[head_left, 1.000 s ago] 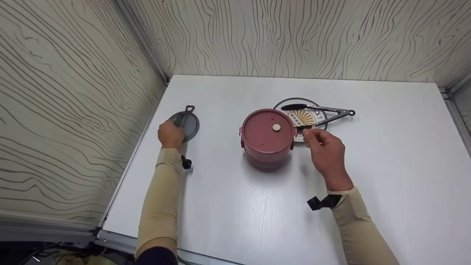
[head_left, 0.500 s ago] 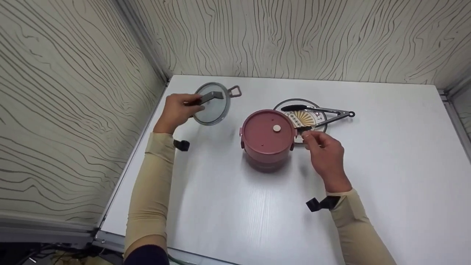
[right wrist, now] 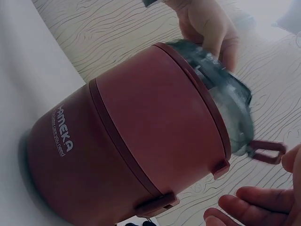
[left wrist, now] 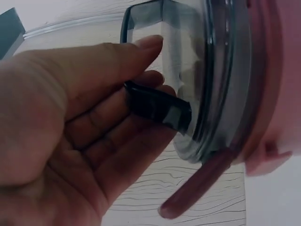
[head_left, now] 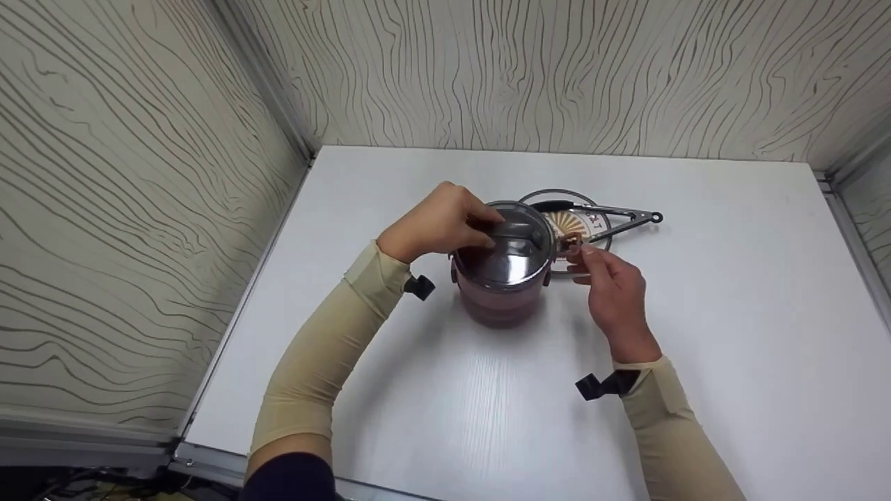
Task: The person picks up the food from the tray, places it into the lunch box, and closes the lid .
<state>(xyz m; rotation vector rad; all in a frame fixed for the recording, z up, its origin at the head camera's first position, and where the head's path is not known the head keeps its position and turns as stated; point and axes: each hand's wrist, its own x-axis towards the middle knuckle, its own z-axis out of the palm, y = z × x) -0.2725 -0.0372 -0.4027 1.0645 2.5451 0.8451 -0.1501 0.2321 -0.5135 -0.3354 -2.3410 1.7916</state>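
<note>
A dark red lunch pot [head_left: 501, 306] with white lettering stands upright on the table. My left hand [head_left: 445, 221] holds a clear lid [head_left: 515, 268] over its top, fingers and thumb about the lid's dark carrying handle [left wrist: 160, 107]. In the right wrist view the clear lid [right wrist: 230, 110] overlaps the upper rim and looks blurred. A red latch loop [right wrist: 268, 151] sticks out from the lid's right side. My right hand [head_left: 616, 292] is beside that loop, thumb tip right at its end, the other fingers [right wrist: 258, 202] loosely bent below with nothing in them.
Behind the pot to the right lies a round mat [head_left: 592, 221] with a sunburst print and dark rim. Black-tipped metal tongs [head_left: 630, 210] rest across it. White table [head_left: 731, 313] spreads to both sides, with patterned walls [head_left: 557, 76] behind and left.
The left hand lifted the clear lid from the table's left side and carried it right, onto the pot's top. The right hand stayed by the pot's right side.
</note>
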